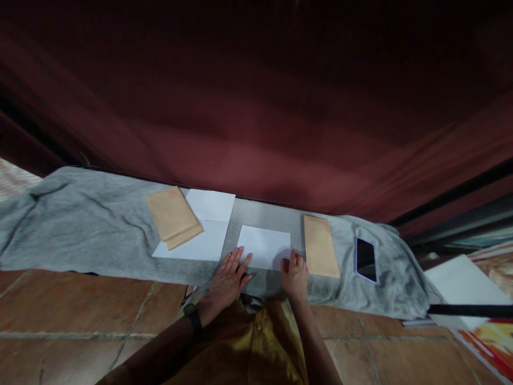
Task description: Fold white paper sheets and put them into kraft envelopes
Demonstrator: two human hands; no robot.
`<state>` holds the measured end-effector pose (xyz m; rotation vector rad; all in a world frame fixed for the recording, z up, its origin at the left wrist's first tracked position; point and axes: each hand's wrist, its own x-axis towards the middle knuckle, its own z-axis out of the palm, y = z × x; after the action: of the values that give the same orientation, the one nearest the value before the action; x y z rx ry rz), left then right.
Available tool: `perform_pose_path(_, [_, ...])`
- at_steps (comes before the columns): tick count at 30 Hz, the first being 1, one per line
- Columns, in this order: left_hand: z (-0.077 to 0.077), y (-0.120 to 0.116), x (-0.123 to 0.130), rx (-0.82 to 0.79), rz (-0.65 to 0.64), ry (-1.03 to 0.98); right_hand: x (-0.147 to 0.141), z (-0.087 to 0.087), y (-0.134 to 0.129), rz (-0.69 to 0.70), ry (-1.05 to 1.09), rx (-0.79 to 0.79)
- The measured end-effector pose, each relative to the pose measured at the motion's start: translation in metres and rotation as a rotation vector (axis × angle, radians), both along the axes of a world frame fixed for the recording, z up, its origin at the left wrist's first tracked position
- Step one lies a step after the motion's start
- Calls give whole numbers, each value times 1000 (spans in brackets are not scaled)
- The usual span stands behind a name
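Observation:
A white sheet of paper (pixel 264 246) lies flat in front of me on a grey cloth (pixel 120 224); it is smaller than the sheet to its left and may be folded. My left hand (pixel 229 278) is open, its fingers spread over the paper's lower left corner. At the lower right corner, my right hand (pixel 295 275) has curled fingers, with thumb and forefinger closed at the paper's edge. Close beside that hand lies a brown envelope (pixel 321 246). To the left, more brown envelopes (pixel 172 214) overlap a larger creased white sheet (pixel 212 230).
A phone (pixel 366 260) with a purple edge lies to the right on the cloth. Behind the surface hangs a dark red curtain (pixel 256 160). Tiled floor (pixel 80 310) shows in front. White board or paper (pixel 468 283) and a colourful print (pixel 492 347) are at far right.

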<state>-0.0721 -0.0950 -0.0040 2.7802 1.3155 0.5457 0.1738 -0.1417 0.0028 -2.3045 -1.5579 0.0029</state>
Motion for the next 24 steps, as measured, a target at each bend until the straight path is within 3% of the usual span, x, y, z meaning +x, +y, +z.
perform_pose_path(8, [0, 0, 0, 24, -4, 6, 1, 5, 18, -97, 6, 54])
perform_pose_path(16, [-1, -1, -1, 46, 3, 10, 9, 12, 22, -69, 455, 135])
perform_pose_path(20, [1, -1, -2, 25, 2, -19, 13, 38, 33, -14, 543, 197])
perform_pose_path(22, [3, -1, -3, 0, 8, -48, 16, 62, 38, -8, 560, 269])
perform_pose_path(24, [6, -1, -4, -43, 19, -87, 17, 89, 40, 1, 546, 441])
